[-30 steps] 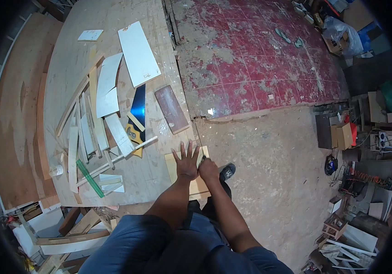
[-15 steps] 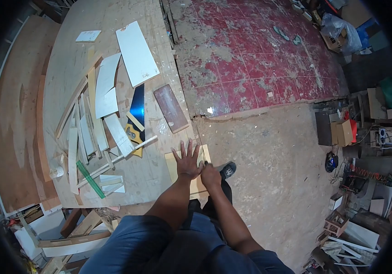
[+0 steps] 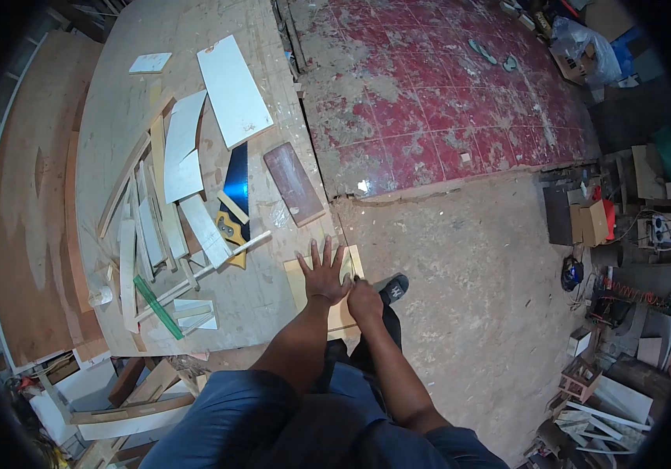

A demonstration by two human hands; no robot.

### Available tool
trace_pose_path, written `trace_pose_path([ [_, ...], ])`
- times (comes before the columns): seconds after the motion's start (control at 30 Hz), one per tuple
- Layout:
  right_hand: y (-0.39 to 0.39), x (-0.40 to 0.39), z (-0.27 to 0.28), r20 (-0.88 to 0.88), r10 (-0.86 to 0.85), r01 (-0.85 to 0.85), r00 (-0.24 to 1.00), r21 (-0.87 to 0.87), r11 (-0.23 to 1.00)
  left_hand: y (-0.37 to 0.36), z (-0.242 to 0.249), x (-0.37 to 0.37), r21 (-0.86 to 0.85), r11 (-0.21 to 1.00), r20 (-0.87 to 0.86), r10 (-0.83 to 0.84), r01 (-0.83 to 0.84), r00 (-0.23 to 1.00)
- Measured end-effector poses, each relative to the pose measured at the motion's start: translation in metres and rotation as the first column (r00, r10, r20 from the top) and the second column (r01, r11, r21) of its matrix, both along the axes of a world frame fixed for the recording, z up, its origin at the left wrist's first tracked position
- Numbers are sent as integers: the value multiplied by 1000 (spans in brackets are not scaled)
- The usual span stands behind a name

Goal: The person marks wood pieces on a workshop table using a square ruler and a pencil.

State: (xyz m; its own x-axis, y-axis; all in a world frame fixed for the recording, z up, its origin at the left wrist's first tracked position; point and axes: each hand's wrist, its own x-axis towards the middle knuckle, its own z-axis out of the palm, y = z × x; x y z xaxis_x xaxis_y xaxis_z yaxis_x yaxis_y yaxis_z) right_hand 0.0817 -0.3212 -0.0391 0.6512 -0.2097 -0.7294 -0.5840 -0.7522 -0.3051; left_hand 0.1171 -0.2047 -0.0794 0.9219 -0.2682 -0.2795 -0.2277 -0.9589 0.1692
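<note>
My left hand [image 3: 324, 275] lies flat with its fingers spread on a pale yellowish wooden board [image 3: 341, 317] at the table's near right edge. Beside it, at the board's right side, my right hand [image 3: 364, 304] is closed in a fist. A small dark tip shows above that fist; the rest of what it grips is hidden by the fingers. Past my left fingertips lies a reddish-brown block [image 3: 294, 184]. A handsaw [image 3: 235, 187] with a yellow and black handle rests farther left, partly under wood strips.
White boards [image 3: 234, 91] and several wood strips [image 3: 129, 270] cover the left of the plywood table [image 3: 249, 313]. A green strip [image 3: 158, 307] lies near its front. To the right are bare concrete floor [image 3: 461, 297] and worn red tiles [image 3: 429, 94]. Cartons [image 3: 590, 224] stand at the far right.
The view has shifted very slightly. Both hands keep nearly the same place on the board, and the right fist sits marginally lower.
</note>
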Motion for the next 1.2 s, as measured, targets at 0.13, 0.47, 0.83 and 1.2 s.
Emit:
trace_pose_path([
  [0.13, 8, 37, -24, 78, 43, -44, 996, 19, 999, -1, 11, 5, 128, 991, -90, -35, 47, 995],
  [0.47, 4, -24, 22, -10, -65, 65, 998, -15, 998, -1, 1, 2, 9, 1000, 11, 1, -1, 1000],
  [0.83, 2, -25, 25, 41, -6, 5, 999, 22, 1000, -1, 5, 4, -35, 999, -8, 1, -1, 1000],
  [1.2, 10, 26, -7, 97, -2, 2, 995, 4, 1000, -1, -13, -2, 34, 999, 44, -19, 17, 999],
])
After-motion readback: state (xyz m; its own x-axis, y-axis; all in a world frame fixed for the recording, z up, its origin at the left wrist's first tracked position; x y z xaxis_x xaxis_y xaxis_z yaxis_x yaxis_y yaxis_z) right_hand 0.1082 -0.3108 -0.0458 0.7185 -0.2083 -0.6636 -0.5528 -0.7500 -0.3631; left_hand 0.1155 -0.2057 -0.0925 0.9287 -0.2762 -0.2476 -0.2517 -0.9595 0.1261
